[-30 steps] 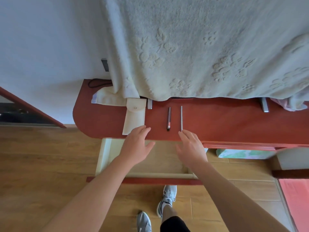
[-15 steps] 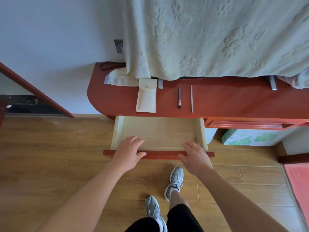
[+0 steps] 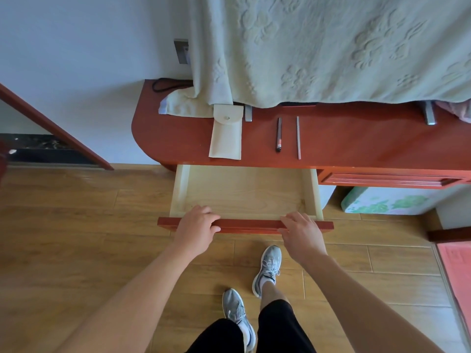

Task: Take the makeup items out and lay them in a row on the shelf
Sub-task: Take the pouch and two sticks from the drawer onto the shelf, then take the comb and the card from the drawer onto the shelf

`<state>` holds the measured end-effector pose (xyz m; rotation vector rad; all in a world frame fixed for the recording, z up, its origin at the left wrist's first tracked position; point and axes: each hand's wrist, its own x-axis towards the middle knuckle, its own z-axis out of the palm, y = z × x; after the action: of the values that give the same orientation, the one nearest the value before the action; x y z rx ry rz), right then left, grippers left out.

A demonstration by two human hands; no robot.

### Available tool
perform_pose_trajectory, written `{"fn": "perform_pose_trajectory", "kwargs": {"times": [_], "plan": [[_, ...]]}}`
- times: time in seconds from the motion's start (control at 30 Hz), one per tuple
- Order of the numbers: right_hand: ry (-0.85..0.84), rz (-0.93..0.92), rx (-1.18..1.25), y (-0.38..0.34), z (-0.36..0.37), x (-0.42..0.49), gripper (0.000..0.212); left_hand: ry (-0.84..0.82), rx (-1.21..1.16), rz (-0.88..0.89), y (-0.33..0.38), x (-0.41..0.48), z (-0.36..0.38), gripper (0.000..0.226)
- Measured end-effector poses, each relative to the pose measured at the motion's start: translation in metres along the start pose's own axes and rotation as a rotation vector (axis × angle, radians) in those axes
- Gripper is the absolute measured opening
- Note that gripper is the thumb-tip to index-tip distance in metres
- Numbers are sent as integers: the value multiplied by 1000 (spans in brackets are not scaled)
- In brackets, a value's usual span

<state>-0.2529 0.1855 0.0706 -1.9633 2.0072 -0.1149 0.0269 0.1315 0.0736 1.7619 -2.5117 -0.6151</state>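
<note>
A cream pouch (image 3: 225, 135) with a snap flap lies on the red shelf (image 3: 356, 138). To its right a dark pencil (image 3: 279, 134) and a thin grey stick (image 3: 298, 137) lie side by side, pointing toward me. Below the shelf a pale wooden drawer (image 3: 242, 192) stands pulled out, and nothing shows inside it. My left hand (image 3: 195, 229) grips the left part of the drawer's red front (image 3: 249, 225). My right hand (image 3: 302, 234) rests over the right part of that front, fingers curled on its top edge.
A pale green towel (image 3: 331, 47) hangs over the back of the shelf. A closed red drawer (image 3: 387, 179) sits to the right, with a floral box (image 3: 387, 202) beneath it. My feet (image 3: 267, 268) stand on the wooden floor. A dark cable (image 3: 163, 85) lies at the shelf's left end.
Both hands came away from the shelf top and down to the drawer's front edge, where they now rest. The view has pulled back, showing more of the open drawer.
</note>
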Motion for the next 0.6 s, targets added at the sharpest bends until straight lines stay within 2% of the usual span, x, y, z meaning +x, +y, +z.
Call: {"fn": "perform_pose_trajectory", "kwargs": {"times": [0.6], "plan": [[34, -4, 16, 12, -13, 75, 14, 59, -2, -49, -5, 69, -17, 30]]}}
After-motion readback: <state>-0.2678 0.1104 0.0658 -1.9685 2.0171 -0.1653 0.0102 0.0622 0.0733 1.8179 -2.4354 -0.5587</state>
